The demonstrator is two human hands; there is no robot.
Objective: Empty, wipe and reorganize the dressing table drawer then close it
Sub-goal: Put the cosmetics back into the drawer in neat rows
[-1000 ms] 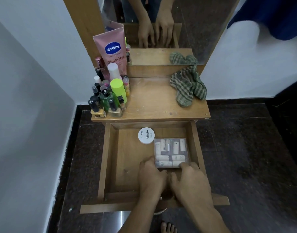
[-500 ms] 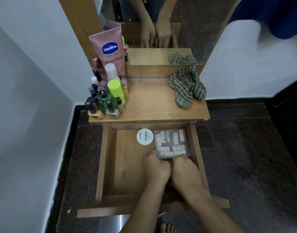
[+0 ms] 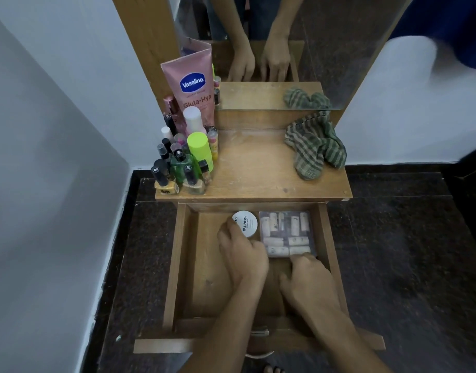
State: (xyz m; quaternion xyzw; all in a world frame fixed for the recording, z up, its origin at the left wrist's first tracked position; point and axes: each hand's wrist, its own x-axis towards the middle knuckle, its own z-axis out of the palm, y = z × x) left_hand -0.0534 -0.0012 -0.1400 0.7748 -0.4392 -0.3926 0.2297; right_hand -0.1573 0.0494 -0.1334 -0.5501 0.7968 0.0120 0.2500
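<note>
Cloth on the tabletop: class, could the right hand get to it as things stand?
Likely yes: the right hand lies in the open drawer just below, and the cloth lies uncovered on the right side of the tabletop.

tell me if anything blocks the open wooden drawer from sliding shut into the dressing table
Only the person's own hands, inside the wooden drawer: the left hand touches the round white nail polish tub, the right hand the clear flat box of small tubes. Both things lie low; nothing else visibly blocks it.

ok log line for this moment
drawer open | left hand holds nail polish tin | right hand touches clear box | cloth on tabletop
</note>
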